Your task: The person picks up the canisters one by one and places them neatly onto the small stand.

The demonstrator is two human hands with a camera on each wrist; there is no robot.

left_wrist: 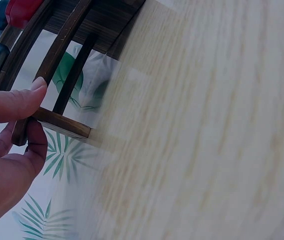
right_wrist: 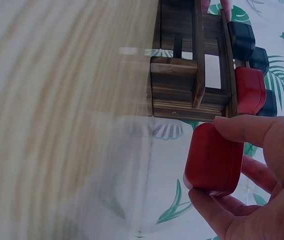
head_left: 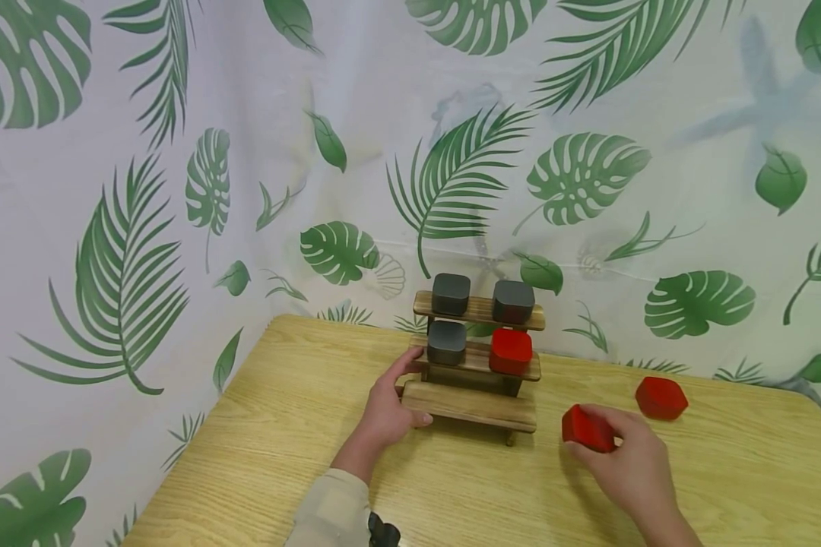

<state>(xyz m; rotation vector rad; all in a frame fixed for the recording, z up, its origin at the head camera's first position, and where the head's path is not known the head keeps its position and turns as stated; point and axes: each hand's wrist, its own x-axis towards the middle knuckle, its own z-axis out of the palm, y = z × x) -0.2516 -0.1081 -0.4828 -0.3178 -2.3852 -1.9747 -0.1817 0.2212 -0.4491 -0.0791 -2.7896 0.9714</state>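
A three-tier wooden stand [head_left: 468,405] stands at the back of the table. My left hand [head_left: 387,410] grips the left end of its lowest tier; the left wrist view has the thumb on top and fingers beneath the shelf. On the right, my right hand [head_left: 632,460] holds a small red box [head_left: 586,429] with rounded corners above the table, pinched between thumb and fingers. Dark grey boxes sit on the top tier, left [head_left: 451,294] and right [head_left: 513,301]. The middle tier bears another grey box [head_left: 446,343] and a red box [head_left: 511,351]. Its bottom tier is bare.
Another red box [head_left: 660,398] lies on the wooden table [head_left: 246,456], right of the stand and beyond my right hand. A white cloth [head_left: 356,197] printed with green leaves hangs behind the table and along its left side.
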